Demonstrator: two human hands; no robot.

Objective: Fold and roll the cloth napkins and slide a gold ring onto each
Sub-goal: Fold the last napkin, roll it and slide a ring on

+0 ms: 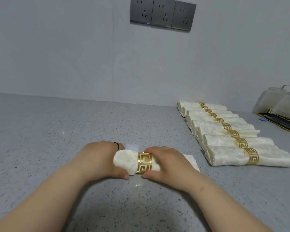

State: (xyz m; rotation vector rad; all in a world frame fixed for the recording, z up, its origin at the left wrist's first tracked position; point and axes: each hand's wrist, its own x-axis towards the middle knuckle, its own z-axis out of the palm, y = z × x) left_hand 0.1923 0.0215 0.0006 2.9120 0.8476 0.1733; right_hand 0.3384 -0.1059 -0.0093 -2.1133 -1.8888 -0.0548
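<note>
Gold fretwork ring circles the cream napkin that I hold low at the speckled grey counter, straight ahead of me in the head view; I cannot tell whether the roll rests on the stone. My left hand curls round the bunched left end, and my right hand grips the roll on the ring's other side, its fingers touching the band. The risk, I judge, is that the ring sits near the left end, so a slack grip could let the band slip off or the roll spring open. The cloth looks soft and puffed, with a flat tail beyond my right hand. The finished napkins lie in a row to the right.
</note>
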